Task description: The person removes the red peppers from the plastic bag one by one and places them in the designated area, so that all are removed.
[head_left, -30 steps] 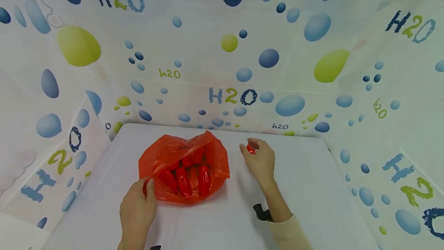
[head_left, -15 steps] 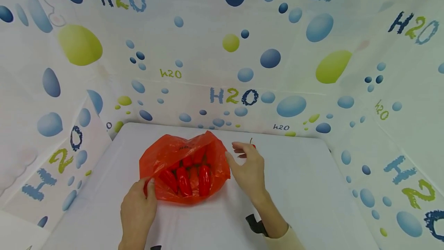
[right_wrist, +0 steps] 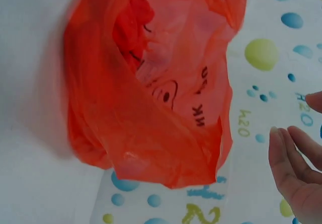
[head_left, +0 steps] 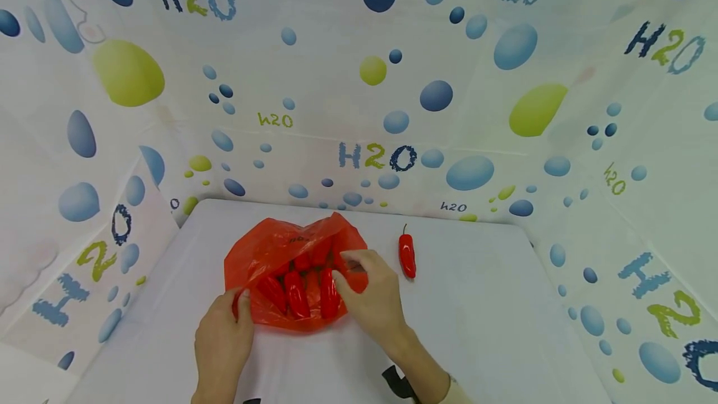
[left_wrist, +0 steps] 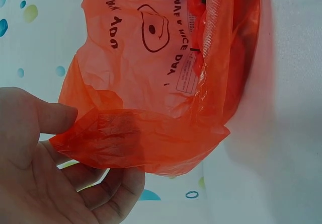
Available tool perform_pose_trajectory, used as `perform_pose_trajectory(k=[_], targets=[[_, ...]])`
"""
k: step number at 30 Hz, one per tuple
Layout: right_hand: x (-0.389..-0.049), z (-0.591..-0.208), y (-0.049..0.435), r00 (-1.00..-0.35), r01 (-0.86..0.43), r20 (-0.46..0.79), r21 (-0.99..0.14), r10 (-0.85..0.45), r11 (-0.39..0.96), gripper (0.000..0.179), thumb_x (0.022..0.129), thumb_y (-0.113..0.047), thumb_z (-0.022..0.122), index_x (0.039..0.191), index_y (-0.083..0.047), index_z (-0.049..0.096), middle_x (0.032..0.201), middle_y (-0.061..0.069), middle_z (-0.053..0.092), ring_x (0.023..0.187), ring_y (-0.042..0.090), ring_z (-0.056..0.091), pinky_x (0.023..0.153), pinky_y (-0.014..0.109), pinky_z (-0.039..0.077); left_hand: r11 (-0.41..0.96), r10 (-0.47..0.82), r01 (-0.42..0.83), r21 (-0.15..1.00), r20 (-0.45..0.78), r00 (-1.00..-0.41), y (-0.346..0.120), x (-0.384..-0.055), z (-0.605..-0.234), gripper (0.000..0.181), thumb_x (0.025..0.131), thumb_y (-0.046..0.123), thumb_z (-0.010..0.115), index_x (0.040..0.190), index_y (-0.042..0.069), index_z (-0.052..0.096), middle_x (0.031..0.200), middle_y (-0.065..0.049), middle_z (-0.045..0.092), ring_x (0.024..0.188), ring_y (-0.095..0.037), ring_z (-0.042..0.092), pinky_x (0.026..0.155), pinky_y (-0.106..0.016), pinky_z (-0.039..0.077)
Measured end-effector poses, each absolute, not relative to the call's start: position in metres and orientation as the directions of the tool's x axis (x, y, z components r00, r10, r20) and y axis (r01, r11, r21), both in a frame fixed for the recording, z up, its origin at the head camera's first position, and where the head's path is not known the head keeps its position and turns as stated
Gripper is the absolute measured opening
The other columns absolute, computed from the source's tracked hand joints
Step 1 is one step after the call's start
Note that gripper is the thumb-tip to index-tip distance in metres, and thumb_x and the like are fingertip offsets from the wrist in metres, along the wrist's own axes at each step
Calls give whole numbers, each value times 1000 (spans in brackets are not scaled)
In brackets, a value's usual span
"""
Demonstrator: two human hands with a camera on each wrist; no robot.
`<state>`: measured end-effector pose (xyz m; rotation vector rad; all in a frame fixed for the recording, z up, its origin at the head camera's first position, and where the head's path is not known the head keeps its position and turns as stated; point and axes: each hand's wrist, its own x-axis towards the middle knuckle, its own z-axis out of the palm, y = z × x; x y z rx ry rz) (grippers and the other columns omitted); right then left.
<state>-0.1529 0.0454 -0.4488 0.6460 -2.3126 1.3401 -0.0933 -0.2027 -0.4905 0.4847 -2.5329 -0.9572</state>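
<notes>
A thin red plastic bag (head_left: 252,257) lies on its side, its mouth facing me. Several shiny red chili peppers (head_left: 296,295) are visible inside. My left hand (head_left: 224,332) pinches the bag's left edge between thumb and fingers, as the left wrist view also shows with the bag film (left_wrist: 136,138). At the right side of the bag's mouth is my right hand (head_left: 376,298), fingers spread from the thumb and holding nothing. In the right wrist view its fingers (right_wrist: 284,158) are apart from the bag. One red chili pepper (head_left: 407,257) with a stem lies right of the bag.
The white table (head_left: 477,317) is enclosed by white sheet walls (head_left: 314,80) printed with blue and green spots and H2O lettering. A dark strap (head_left: 397,382) shows at the right wrist.
My right hand let go of the chili pepper, leaving it on the table right of the bag, then moved left to the bag's mouth. The left hand keeps its hold on the edge.
</notes>
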Motion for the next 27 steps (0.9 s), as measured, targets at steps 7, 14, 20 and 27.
perform_pose_trajectory(k=[7,14,20,27], targets=[[-146,-464,29,-857,-515,422,-718,-295,468,37,92,-22,82,126,-20,68,122,-7,66,102,14,67,86,25,59,707,-442,-183,683,226,-868,-204,-93,-491,36,108,23,53,123,-5,68,119,-29,69,111,-54,64,90,-70,49],[-145,-481,17,-872,-481,325,-709,-367,516,39,93,-27,80,128,-19,67,123,-7,65,106,14,65,88,28,59,698,-449,-188,691,217,-867,-205,-91,-491,36,109,24,52,123,-4,69,119,-29,69,111,-54,64,91,-70,49],[-151,-494,11,-876,-476,307,-676,-371,563,39,94,-32,79,127,-16,68,122,-7,65,106,9,63,88,23,57,692,-452,-195,695,207,-867,-206,-90,-491,36,109,24,52,123,-4,69,119,-28,69,111,-54,65,91,-70,49],[-162,-508,9,-905,-425,261,-614,-336,665,41,92,-32,81,126,-10,69,119,2,68,104,16,66,85,29,60,699,-443,-186,690,214,-871,-207,-90,-491,35,109,23,52,121,-5,69,119,-29,69,110,-53,65,91,-69,49]])
